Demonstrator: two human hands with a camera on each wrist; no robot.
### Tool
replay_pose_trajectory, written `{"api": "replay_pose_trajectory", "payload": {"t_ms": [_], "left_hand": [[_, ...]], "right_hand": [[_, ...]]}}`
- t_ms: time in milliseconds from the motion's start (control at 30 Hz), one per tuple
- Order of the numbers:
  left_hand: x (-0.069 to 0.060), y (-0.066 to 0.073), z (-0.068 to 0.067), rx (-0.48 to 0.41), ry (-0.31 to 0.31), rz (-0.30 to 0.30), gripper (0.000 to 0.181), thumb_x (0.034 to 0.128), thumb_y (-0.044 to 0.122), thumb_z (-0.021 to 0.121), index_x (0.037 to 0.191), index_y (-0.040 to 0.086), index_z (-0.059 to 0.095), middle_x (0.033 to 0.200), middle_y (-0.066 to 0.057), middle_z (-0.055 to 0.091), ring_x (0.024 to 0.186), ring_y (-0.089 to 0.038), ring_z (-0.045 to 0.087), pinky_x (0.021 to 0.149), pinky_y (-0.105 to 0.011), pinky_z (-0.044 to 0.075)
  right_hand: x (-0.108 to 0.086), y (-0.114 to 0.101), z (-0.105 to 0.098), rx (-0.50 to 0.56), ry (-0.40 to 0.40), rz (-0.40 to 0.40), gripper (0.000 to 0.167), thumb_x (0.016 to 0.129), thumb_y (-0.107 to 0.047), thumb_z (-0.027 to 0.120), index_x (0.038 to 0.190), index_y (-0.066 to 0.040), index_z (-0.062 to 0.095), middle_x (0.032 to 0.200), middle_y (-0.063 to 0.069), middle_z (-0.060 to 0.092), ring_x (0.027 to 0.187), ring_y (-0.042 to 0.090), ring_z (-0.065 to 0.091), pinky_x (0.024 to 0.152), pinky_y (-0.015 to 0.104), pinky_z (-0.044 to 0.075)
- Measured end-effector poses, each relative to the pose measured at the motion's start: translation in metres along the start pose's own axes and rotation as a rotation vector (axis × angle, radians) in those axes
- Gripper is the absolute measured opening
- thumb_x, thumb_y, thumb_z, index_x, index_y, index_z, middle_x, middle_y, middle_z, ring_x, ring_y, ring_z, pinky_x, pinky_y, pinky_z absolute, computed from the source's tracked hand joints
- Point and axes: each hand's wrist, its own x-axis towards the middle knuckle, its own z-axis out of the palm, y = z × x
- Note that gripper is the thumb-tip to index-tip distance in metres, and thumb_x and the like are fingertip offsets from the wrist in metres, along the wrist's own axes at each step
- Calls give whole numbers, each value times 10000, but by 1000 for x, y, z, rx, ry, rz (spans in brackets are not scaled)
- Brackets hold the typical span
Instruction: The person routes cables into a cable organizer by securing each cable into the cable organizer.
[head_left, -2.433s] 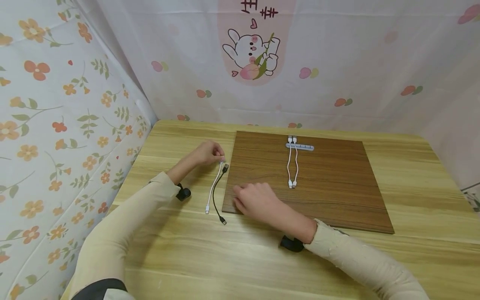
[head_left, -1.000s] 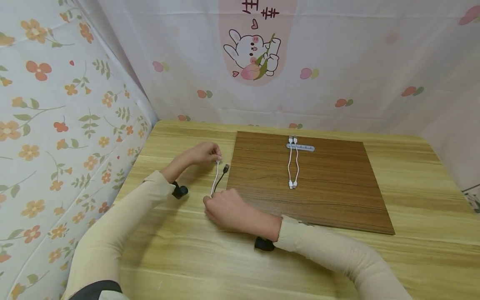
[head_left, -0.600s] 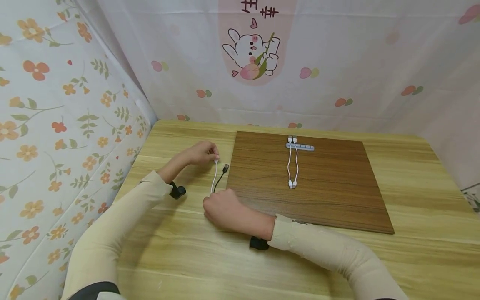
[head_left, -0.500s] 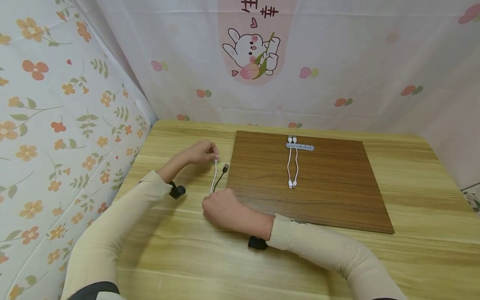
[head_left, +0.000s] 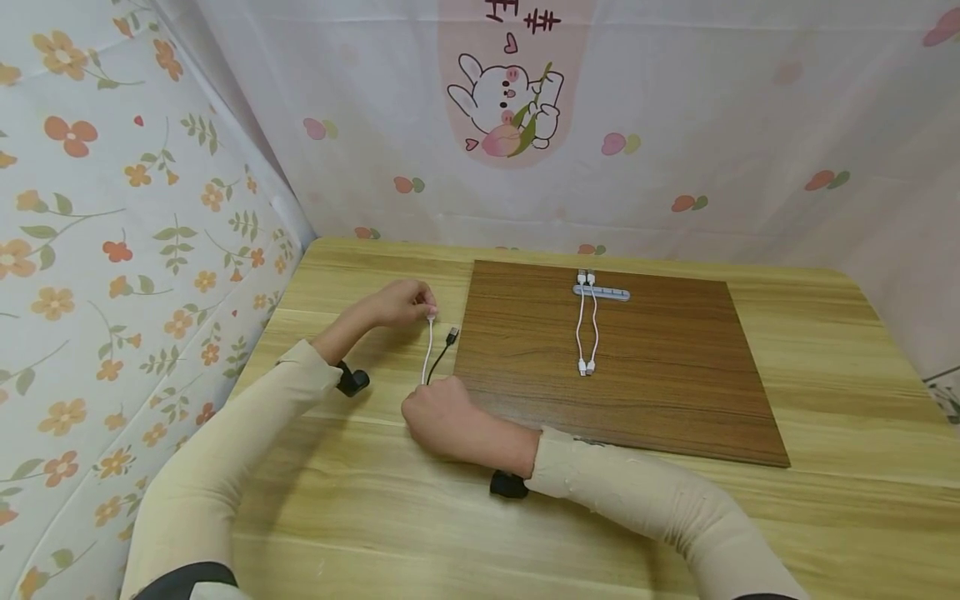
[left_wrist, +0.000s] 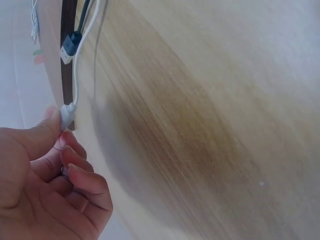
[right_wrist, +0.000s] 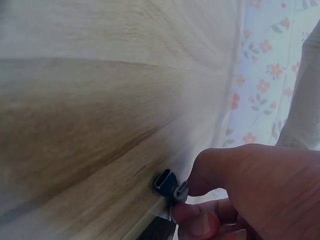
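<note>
My left hand [head_left: 408,303] pinches the upper plug of a white USB cable [head_left: 428,350] between thumb and fingers; in the left wrist view that white plug [left_wrist: 67,116] is lifted off the table. At the cable's lower end, my right hand [head_left: 448,421] pinches the small light-coloured plug [right_wrist: 181,193] between thumb and index finger. Right beside that plug is the small black plug [right_wrist: 165,183] of a black USB cable [head_left: 443,356]. The black cable's larger plug [left_wrist: 71,45] lies near the board's left edge. My right hand hides both lower ends in the head view.
A brown board [head_left: 667,367] lies on the wooden table [head_left: 360,517], right of the hands. Near its top edge, a pale blue cable holder [head_left: 613,294] bears two white cables [head_left: 579,329] hanging side by side. Patterned cloth [head_left: 345,158] stands behind and at left.
My right hand has moved left from over the board onto the lower cable ends and pinches the white one. My left hand has shifted slightly left, taking the white upper plug along.
</note>
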Motion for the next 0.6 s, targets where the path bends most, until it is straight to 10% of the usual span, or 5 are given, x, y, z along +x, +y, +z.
{"api": "replay_pose_trajectory", "payload": {"t_ms": [600], "left_hand": [[-2,2,-2,7,42,31,104,1019,44,613,977,-45,644,922,-127,655,847,-252,565,764,-374,449]], "right_hand": [[1,-11,-3,-114,-41,29,203,908,-163,705,730,-260,714,697,-83,634,599,104,579,477,343,480]]}}
